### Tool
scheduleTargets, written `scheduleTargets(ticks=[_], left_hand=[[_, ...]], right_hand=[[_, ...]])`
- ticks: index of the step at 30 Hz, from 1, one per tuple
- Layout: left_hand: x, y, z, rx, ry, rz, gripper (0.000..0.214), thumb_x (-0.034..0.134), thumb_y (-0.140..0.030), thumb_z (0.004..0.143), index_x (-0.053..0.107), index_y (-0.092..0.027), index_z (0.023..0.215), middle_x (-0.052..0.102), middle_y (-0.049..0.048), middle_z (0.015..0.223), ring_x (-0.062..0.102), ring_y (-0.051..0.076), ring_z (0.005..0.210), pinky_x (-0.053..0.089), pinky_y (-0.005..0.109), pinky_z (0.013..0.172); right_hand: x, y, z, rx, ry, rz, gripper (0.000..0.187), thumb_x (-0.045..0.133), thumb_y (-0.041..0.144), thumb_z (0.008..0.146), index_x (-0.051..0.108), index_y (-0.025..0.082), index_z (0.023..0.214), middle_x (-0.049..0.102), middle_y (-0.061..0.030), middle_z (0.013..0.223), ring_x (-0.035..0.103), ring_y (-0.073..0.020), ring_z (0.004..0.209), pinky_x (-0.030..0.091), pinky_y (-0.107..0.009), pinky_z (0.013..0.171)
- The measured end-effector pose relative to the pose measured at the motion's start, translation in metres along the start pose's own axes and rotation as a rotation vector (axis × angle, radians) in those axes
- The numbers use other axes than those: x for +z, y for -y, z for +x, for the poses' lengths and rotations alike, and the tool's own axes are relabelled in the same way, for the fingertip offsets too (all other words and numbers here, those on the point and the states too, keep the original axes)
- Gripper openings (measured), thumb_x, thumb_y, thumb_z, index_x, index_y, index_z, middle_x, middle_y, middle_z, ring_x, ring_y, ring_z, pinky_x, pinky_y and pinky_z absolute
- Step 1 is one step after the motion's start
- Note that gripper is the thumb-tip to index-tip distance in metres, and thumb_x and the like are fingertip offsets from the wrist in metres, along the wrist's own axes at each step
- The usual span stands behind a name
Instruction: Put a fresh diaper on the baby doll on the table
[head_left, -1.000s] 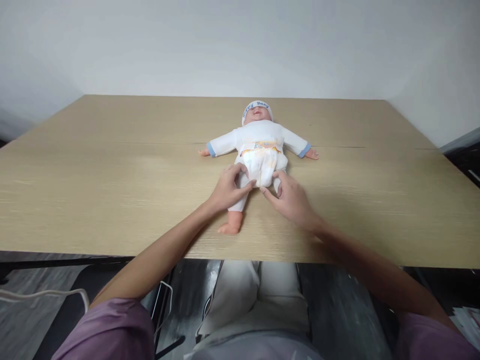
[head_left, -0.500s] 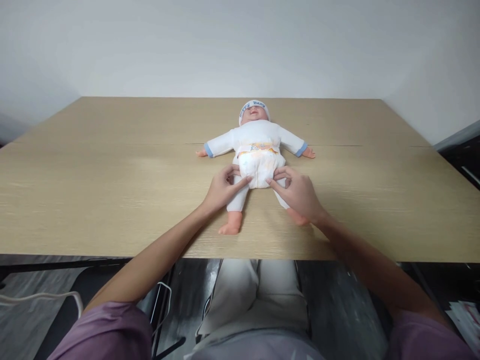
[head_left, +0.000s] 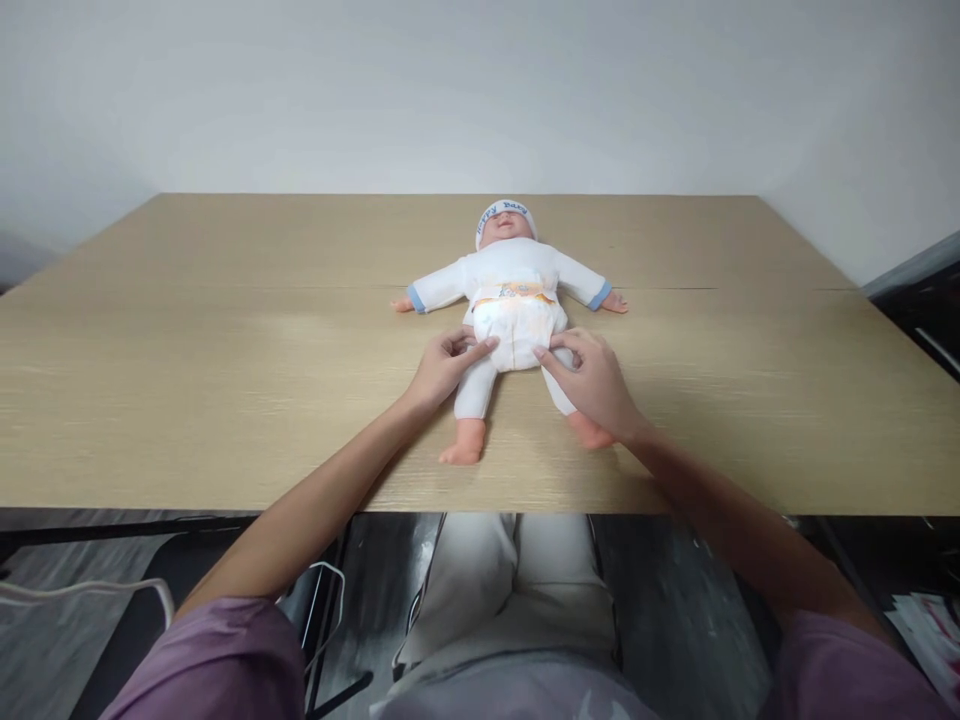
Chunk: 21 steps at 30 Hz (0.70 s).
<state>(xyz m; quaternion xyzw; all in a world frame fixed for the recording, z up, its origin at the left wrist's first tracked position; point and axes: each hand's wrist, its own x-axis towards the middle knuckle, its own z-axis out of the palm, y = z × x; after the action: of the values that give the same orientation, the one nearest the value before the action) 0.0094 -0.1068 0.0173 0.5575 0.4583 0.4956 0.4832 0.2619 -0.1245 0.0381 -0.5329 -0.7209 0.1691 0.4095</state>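
A baby doll [head_left: 517, 262] in a white suit with blue cuffs and a printed cap lies on its back, arms spread and feet toward me. Round its hips sits a white diaper [head_left: 514, 335] with an orange patterned waistband. My left hand [head_left: 448, 368] pinches the diaper's edge at the leg on the left, thumb on top and fingers at the side. On the other leg, my right hand [head_left: 592, 375] grips the opposite edge in the same way. The fingertips beneath the edges are partly hidden.
The doll lies on a wide wooden table [head_left: 225, 400] with a thin seam across it. Behind stands a pale wall [head_left: 450, 90]. A white cable [head_left: 82, 592] hangs at lower left, and papers [head_left: 926, 635] show at lower right below the table.
Both hands stay at the diaper's leg edges. My left thumb has shifted slightly up along the edge, and the diaper's lower part looks a little flatter and smoother.
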Motion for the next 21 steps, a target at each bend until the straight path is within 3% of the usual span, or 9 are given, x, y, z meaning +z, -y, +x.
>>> scheduleTargets(ticks=[4, 8, 11, 14, 17, 21], left_hand=[[0.002, 0.003, -0.001, -0.03, -0.049, -0.059, 0.048, 0.099, -0.058, 0.078, 0.076, -0.021, 0.097, 0.078, 0.0023, 0.086, 0.072, 0.019, 0.08, 0.06, 0.032, 0.074], [-0.005, 0.001, -0.014, 0.04, -0.056, 0.052, 0.047, 0.095, -0.054, 0.085, 0.079, -0.021, 0.115, 0.085, 0.0086, 0.108, 0.078, 0.025, 0.101, 0.064, 0.04, 0.095], [-0.024, -0.001, -0.026, 0.193, -0.075, 0.253, 0.036, 0.08, -0.052, 0.1, 0.079, -0.025, 0.123, 0.084, 0.0102, 0.126, 0.078, 0.027, 0.113, 0.061, 0.046, 0.108], [-0.048, 0.004, -0.024, 0.412, -0.089, 0.544, 0.027, 0.069, -0.046, 0.107, 0.077, -0.028, 0.125, 0.084, 0.0084, 0.126, 0.077, 0.029, 0.113, 0.054, 0.051, 0.116], [-0.065, 0.017, 0.006, 0.566, -0.06, 0.796, 0.037, 0.072, -0.044, 0.102, 0.072, -0.028, 0.135, 0.078, 0.012, 0.14, 0.07, 0.036, 0.131, 0.043, 0.056, 0.124], [-0.07, 0.03, 0.072, 0.537, -0.118, 0.961, 0.065, 0.07, -0.052, 0.099, 0.058, -0.021, 0.155, 0.059, 0.0202, 0.165, 0.053, 0.044, 0.151, 0.034, 0.06, 0.128]], right_hand=[[0.007, -0.012, -0.002, -0.01, -0.021, 0.023, 0.025, 0.076, 0.047, 0.1, 0.084, 0.024, 0.104, 0.069, -0.0105, 0.114, 0.069, -0.0284, 0.1, 0.059, -0.047, 0.093], [-0.001, -0.012, -0.015, -0.06, 0.012, 0.032, 0.025, 0.071, 0.041, 0.102, 0.082, 0.024, 0.117, 0.067, -0.0112, 0.12, 0.066, -0.025, 0.089, 0.06, -0.046, 0.087], [-0.015, -0.018, -0.027, -0.131, 0.014, 0.047, 0.027, 0.066, 0.039, 0.106, 0.077, 0.026, 0.127, 0.069, -0.0105, 0.119, 0.066, -0.0256, 0.088, 0.061, -0.047, 0.085], [-0.026, -0.04, -0.024, -0.226, -0.017, 0.007, 0.027, 0.063, 0.04, 0.108, 0.072, 0.026, 0.129, 0.073, -0.0107, 0.117, 0.068, -0.0289, 0.094, 0.06, -0.049, 0.091], [-0.026, -0.073, 0.004, -0.351, -0.046, -0.159, 0.032, 0.062, 0.04, 0.107, 0.069, 0.023, 0.133, 0.074, -0.0149, 0.124, 0.069, -0.0351, 0.115, 0.056, -0.056, 0.105], [-0.012, -0.111, 0.072, -0.358, -0.06, -0.373, 0.048, 0.059, 0.046, 0.107, 0.064, 0.018, 0.146, 0.068, -0.021, 0.146, 0.062, -0.0413, 0.133, 0.048, -0.063, 0.117]])
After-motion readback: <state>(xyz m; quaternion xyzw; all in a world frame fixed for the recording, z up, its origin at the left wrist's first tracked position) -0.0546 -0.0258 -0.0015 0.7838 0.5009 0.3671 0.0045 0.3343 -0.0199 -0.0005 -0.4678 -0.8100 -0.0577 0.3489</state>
